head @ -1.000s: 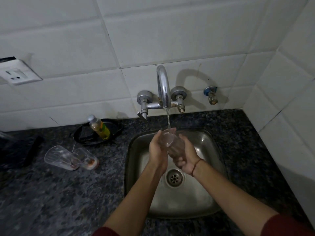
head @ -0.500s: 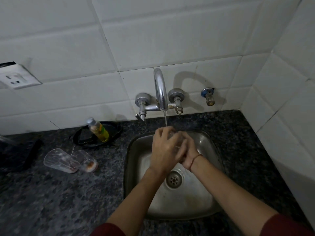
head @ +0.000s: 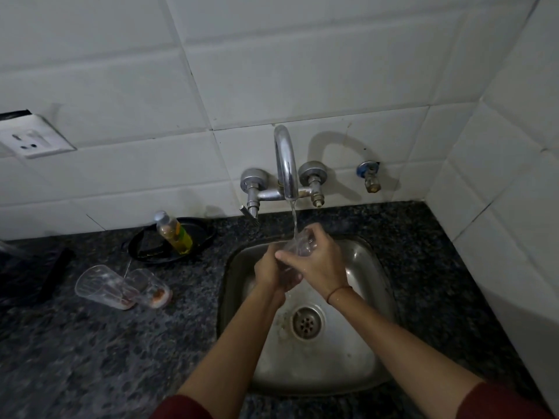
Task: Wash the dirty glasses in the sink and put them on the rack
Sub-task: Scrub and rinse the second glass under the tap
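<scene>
A clear glass is tilted under the water stream above the steel sink. My right hand wraps over it from the right, fingers curled round its side. From the left, my left hand grips the glass's lower part, which is mostly hidden behind both hands. Two dirty glasses lie on their sides on the dark counter left of the sink: one larger and one with orange residue at its base, touching each other.
The tap runs a thin stream. A soap bottle lies in a black tray behind the glasses. A wall socket is far left and a small valve is right of the tap. Tiled wall closes the right side.
My left hand, which covered the glass from above half a second ago, has slid below it. My right hand now lies on top, and the glass shows under the stream again.
</scene>
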